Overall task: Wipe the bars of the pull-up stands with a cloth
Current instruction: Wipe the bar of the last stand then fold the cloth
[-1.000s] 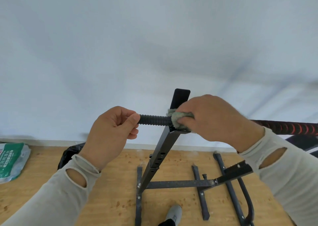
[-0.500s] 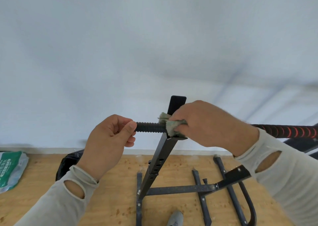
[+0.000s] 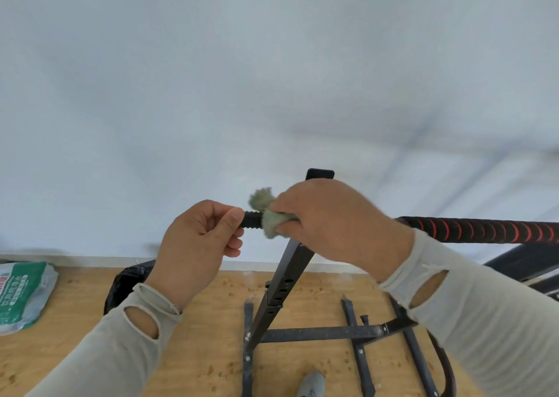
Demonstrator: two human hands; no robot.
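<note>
A black pull-up stand's upright post (image 3: 281, 290) rises from its floor frame to a top bar. The bar's ribbed black left end (image 3: 252, 219) shows between my hands; its right stretch (image 3: 484, 230) has red-striped grip. My left hand (image 3: 196, 245) grips the bar's left end with curled fingers and thumb. My right hand (image 3: 326, 215) holds a grey-green cloth (image 3: 266, 215) wrapped around the bar just right of my left hand, above the post. The bar under my right hand is hidden.
The stand's black base rails (image 3: 317, 333) spread over the wooden floor. A green and white bag (image 3: 24, 294) lies at the left by the white wall. A black bag (image 3: 127, 284) sits behind my left wrist. A grey shoe (image 3: 311, 384) shows at the bottom.
My right hand has slid the cloth leftward along the bar, toward my left hand, so less ribbed bar shows between them. My left hand keeps its grip.
</note>
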